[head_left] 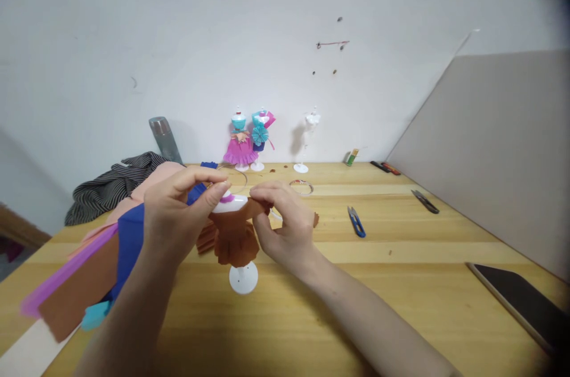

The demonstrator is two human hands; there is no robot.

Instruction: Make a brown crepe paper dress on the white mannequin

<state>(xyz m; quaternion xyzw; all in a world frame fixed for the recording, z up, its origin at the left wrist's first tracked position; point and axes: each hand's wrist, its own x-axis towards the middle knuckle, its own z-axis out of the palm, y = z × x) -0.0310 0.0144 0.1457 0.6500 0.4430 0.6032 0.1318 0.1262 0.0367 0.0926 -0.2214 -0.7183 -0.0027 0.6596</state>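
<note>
A small white dress form (pixel 235 205) stands on the table in front of me on a round white base (pixel 243 277). It wears a brown doll dress (pixel 234 243) with a ruffled skirt, and a purple piece lies around its neck. My left hand (pixel 176 211) is closed at the neck, thumb and forefinger pinched together; what lies between them is too small to make out. On the other side, my right hand (pixel 287 219) pinches the brown dress at the shoulder edge. Pleated brown material (pixel 205 238) shows behind the form, partly hidden.
Sheets of brown (pixel 80 288), purple and blue (pixel 130 240) material lie left, by a striped cloth (pixel 116 181) and a flask (pixel 165 139). Two dressed forms (pixel 240 148) and a bare one (pixel 312 120) stand by the wall. Blue thread snips (pixel 357 222), black snips (pixel 425 202) and a phone (pixel 519 300) lie right.
</note>
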